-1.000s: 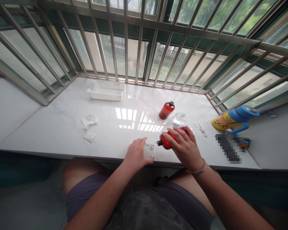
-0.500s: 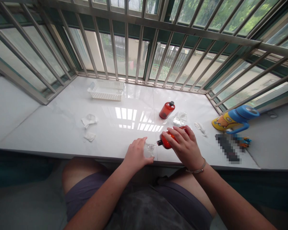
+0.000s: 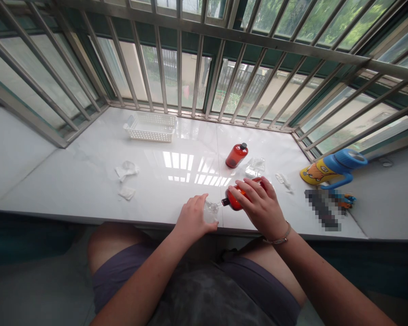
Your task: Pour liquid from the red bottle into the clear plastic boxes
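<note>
Where fingers (image 3: 253,187) tilt bottle (image 3: 234,202), counter edge (image 3: 238,228) lies near

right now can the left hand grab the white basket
Probably not without letting go: the left hand is holding a clear container. Otherwise, nothing visible seems to stand between that hand and the white basket, though it sits well back.

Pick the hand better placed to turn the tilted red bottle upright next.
Right, I'd say. The right hand is wrapped around the red bottle, whose mouth points at the clear cup. The left hand is around that cup, so would likely need to let go first.
</note>
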Demonstrator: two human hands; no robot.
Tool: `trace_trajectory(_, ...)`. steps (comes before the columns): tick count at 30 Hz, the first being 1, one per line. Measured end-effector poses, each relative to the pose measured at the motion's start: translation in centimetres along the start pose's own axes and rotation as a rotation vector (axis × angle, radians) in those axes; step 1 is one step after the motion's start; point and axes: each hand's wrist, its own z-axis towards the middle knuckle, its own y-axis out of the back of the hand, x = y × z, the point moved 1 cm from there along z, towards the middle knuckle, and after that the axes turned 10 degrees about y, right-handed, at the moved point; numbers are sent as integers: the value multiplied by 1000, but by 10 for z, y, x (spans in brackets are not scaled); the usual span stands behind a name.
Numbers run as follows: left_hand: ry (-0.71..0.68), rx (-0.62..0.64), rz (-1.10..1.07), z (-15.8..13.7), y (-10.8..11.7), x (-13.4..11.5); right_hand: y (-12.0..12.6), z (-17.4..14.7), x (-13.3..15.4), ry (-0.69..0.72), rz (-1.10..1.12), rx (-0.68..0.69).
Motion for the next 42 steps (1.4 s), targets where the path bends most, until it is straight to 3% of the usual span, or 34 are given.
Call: trace_trajectory(42, -17, -9, -16, 0, 0, 2, -9, 9, 6, 86, -15, 30)
